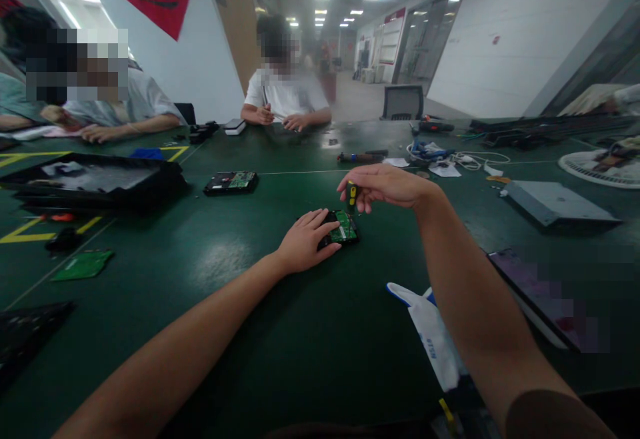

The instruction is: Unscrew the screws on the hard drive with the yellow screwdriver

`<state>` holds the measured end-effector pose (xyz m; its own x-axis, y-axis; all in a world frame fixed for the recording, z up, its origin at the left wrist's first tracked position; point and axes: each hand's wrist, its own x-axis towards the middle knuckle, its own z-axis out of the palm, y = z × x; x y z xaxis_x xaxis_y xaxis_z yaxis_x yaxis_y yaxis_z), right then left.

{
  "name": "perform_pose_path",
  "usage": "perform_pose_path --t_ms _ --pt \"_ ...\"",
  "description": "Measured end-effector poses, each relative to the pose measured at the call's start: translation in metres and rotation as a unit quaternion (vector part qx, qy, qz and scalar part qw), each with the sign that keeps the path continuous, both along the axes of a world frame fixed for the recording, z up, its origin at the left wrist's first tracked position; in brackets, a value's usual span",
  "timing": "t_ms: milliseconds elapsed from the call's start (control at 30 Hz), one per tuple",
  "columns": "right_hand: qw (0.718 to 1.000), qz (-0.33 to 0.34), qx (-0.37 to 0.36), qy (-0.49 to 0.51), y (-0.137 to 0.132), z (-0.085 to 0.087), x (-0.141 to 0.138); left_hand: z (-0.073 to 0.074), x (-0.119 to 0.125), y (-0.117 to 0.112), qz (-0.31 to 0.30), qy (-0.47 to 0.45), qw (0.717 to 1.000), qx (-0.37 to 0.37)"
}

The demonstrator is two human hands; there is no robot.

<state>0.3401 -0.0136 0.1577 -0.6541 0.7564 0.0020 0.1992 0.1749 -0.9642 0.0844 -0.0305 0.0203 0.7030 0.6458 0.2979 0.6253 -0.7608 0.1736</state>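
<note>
A small black hard drive with a green circuit board (344, 228) lies on the dark green table (310, 332) in front of me. My left hand (306, 242) rests flat on its left side, fingers stretched over the edge, holding it down. My right hand (384, 186) hovers just above the drive, fingers pinched round the yellow and black handle of a small screwdriver (353, 195) that points down at the board.
A second drive (231, 182) lies farther left, beside a black tray (95, 182). A green board (83, 264) sits at the left. A white glove (430, 332), a grey box (555, 202) and cables (450, 156) lie right. Two people sit across the table.
</note>
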Motion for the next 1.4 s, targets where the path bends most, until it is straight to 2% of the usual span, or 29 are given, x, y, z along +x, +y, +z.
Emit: perform_pose_path --t_ms 67,200,333,633,700,867,1000,1267,1400 --pt "1.000 -0.009 0.008 -0.007 0.002 -0.001 0.001 0.000 0.001 0.000 0.009 0.002 1.000 0.003" --pt "0.991 -0.076 0.097 -0.047 0.007 -0.002 -0.001 -0.001 0.003 0.000 0.044 0.010 0.999 0.013" --pt "0.986 -0.133 0.090 -0.049 0.009 -0.003 -0.004 -0.002 0.004 0.001 0.050 0.016 0.999 0.013" --pt "0.997 -0.075 0.021 -0.012 0.003 0.000 -0.003 -0.005 0.004 0.002 0.074 0.001 0.997 0.013" --pt "0.997 -0.075 0.025 -0.008 0.002 0.000 -0.003 -0.006 0.004 0.003 0.084 0.000 0.996 0.014" --pt "0.983 -0.128 0.115 -0.070 0.004 0.001 -0.007 -0.008 0.004 0.004 0.095 -0.001 0.995 0.019" --pt "0.975 -0.180 0.111 -0.070 0.005 -0.001 -0.010 -0.010 0.004 0.005 0.106 0.001 0.994 0.029" --pt "0.991 -0.093 0.091 -0.034 0.008 -0.007 -0.007 -0.012 0.001 0.008 0.107 0.001 0.994 0.033" --pt "0.992 -0.083 0.087 -0.030 0.006 -0.004 -0.007 -0.011 0.000 0.008 0.106 0.005 0.994 0.034"
